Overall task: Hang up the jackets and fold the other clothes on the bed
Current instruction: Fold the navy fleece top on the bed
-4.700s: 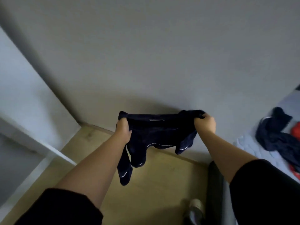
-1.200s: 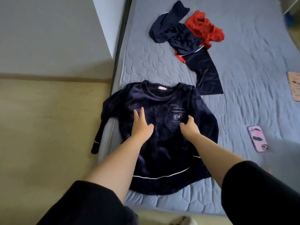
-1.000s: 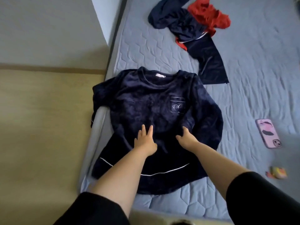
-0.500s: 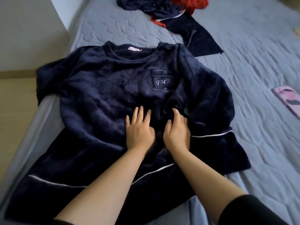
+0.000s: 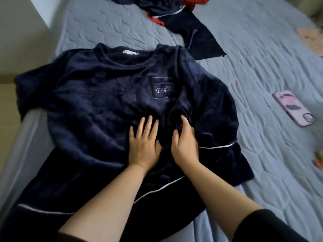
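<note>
Covering most of the view is a bed [image 5: 253,81] with a quilted grey-blue cover, its left edge running beside a pale wood floor [image 5: 6,105]. A dark navy fleece sweater [image 5: 97,105] lies face up across the near left part of the bed, neck pointing away. One sleeve hangs over the bed's left edge, and the other lies bent along the sweater's right side, with white piping showing at the cuff and along the hem. Beyond the neckline, a heap of other clothes sits on the bed: a navy garment [image 5: 197,37] spread flat toward the sweater and a red garment [image 5: 194,1] bunched behind it (partly cut off by the frame).

Both hands rest side by side on the sweater's middle. The left hand [image 5: 143,145] lies flat, fingers straight and slightly apart. The right hand [image 5: 185,145] lies just beside it, fingers close together and gently bent against a raised fold of fabric, gripping nothing.

A pink phone [image 5: 293,109] lies on the cover well to the right of the sweater. A chest pocket [image 5: 163,89] with pale stitched lettering sits above the right hand.
</note>
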Demonstrator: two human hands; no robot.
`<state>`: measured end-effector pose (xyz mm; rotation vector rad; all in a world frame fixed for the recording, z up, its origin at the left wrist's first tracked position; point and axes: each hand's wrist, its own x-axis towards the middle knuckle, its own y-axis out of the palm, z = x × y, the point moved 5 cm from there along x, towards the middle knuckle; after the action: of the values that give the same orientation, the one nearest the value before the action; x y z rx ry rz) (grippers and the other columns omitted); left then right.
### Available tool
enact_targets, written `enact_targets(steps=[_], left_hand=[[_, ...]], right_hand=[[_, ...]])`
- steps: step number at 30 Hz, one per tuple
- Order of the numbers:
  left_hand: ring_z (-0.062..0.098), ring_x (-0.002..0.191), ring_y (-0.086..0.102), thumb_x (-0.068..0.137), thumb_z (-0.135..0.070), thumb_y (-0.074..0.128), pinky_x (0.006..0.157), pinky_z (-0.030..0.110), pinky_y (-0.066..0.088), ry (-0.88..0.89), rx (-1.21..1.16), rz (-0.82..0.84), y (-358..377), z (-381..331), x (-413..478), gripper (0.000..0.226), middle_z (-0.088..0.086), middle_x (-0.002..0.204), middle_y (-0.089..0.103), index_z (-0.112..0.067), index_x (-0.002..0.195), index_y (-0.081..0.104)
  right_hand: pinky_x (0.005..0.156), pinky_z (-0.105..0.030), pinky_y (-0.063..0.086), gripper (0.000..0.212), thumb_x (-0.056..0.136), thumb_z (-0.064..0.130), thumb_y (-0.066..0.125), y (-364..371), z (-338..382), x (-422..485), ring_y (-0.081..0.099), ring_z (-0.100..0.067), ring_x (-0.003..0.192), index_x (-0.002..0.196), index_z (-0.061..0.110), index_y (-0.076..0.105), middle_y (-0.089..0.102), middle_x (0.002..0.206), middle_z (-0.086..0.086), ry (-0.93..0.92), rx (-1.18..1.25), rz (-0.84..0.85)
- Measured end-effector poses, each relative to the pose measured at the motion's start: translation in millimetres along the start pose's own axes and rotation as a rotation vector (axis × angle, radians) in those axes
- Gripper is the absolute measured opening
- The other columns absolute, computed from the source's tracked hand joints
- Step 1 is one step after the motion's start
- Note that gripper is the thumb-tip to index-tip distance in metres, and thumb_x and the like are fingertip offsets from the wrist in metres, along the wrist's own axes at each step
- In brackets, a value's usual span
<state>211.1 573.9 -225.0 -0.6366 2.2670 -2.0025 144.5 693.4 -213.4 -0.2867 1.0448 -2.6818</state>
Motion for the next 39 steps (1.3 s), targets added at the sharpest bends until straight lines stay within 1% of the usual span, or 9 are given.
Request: enact_targets(steps=[3, 5, 8, 11, 15, 26, 29, 34, 39], left_hand=[[0.031, 0.134, 0.042, 0.078, -0.033, 0.034, 0.1, 0.061, 0.035, 0.116, 0.037, 0.038, 0.5, -8.0, 0.1, 0.067, 0.009, 0.146, 0.044, -0.014, 0.142, 0.043], [0.029, 0.138, 0.036, 0.081, -0.033, 0.04, 0.104, 0.06, 0.03, 0.11, 0.036, 0.131, 6.8, -8.0, 2.0, 0.065, 0.006, 0.149, 0.041, -0.017, 0.143, 0.041], [0.023, 0.147, 0.012, 0.089, -0.034, 0.042, 0.114, 0.054, 0.011, 0.062, 0.052, 0.257, 21.5, -3.9, 3.7, 0.063, 0.0, 0.158, 0.021, -0.024, 0.149, 0.027], [0.019, 0.147, 0.001, 0.092, -0.035, 0.038, 0.115, 0.051, 0.003, 0.045, 0.05, 0.277, 25.9, -1.3, 4.6, 0.062, -0.004, 0.16, 0.011, -0.026, 0.151, 0.021], [0.017, 0.147, -0.004, 0.094, -0.037, 0.035, 0.116, 0.049, 0.0, 0.047, 0.045, 0.313, 27.7, 0.5, 6.2, 0.062, -0.007, 0.161, 0.003, -0.029, 0.152, 0.013], [0.014, 0.147, -0.004, 0.099, -0.044, 0.023, 0.116, 0.048, 0.001, 0.075, 0.112, 0.386, -1.2, 13.7, -5.3, 0.058, -0.006, 0.161, 0.0, -0.03, 0.152, 0.002], [0.016, 0.147, -0.006, 0.101, -0.043, 0.021, 0.116, 0.05, 0.001, 0.057, 0.14, 0.404, -6.9, 16.3, -14.5, 0.058, -0.002, 0.161, -0.003, -0.028, 0.152, 0.0], [0.019, 0.147, -0.008, 0.101, -0.043, 0.02, 0.116, 0.051, 0.0, 0.066, 0.051, 0.401, -16.1, 7.1, -13.6, 0.057, 0.001, 0.161, -0.003, -0.026, 0.153, 0.003], [0.019, 0.147, -0.007, 0.102, -0.041, 0.021, 0.117, 0.049, 0.001, 0.088, 0.034, 0.428, -19.3, 1.4, -23.7, 0.056, 0.001, 0.161, -0.002, -0.025, 0.153, 0.004]], right_hand=[[0.098, -0.036, 0.037, 0.051, 0.095, 0.023, 0.047, -29.3, 1.6, 22.0, 0.042, -0.026, 0.122, 0.143, 0.011, 0.035, 0.047, 0.131, -0.012, -0.177, -0.16, 0.006], [0.106, -0.045, 0.025, 0.049, 0.095, 0.021, 0.045, -60.6, -16.9, 56.4, 0.036, -0.028, 0.128, 0.142, 0.01, 0.036, 0.045, 0.135, -0.013, -0.25, -0.575, 0.023], [0.109, -0.057, 0.017, 0.045, 0.089, 0.013, 0.044, -117.8, -54.6, 92.0, 0.034, -0.035, 0.128, 0.134, 0.007, 0.042, 0.043, 0.134, -0.02, 0.053, -0.925, -0.037], [0.088, -0.046, 0.041, 0.027, 0.09, 0.023, 0.047, -116.0, -51.2, 78.4, 0.05, -0.039, 0.104, 0.102, 0.001, 0.058, 0.058, 0.109, -0.024, 0.136, -0.699, -0.038], [0.072, -0.035, 0.042, 0.043, 0.094, 0.047, 0.042, -70.9, -40.0, 33.8, 0.059, -0.034, 0.092, 0.084, 0.009, 0.059, 0.065, 0.092, -0.015, 0.172, -0.461, 0.19], [0.093, -0.032, 0.041, 0.048, 0.101, 0.04, 0.036, -88.0, -91.9, -18.7, 0.053, -0.032, 0.118, 0.129, 0.005, 0.055, 0.057, 0.129, -0.017, 0.56, -0.569, 0.535], [0.105, -0.04, 0.038, 0.046, 0.099, 0.036, 0.035, -91.5, -95.7, -22.5, 0.049, -0.031, 0.125, 0.133, 0.01, 0.052, 0.05, 0.139, -0.012, 0.569, -0.636, 0.623], [0.082, -0.033, 0.037, 0.048, 0.098, 0.044, 0.041, -83.2, -64.4, -14.7, 0.054, -0.035, 0.115, 0.125, 0.005, 0.047, 0.056, 0.128, -0.018, 0.419, -0.361, 0.345], [0.091, -0.038, 0.041, 0.055, 0.098, 0.047, 0.038, -91.2, -89.7, -34.1, 0.054, -0.036, 0.116, 0.122, 0.0, 0.053, 0.056, 0.127, -0.021, 0.58, -0.409, 0.242]])
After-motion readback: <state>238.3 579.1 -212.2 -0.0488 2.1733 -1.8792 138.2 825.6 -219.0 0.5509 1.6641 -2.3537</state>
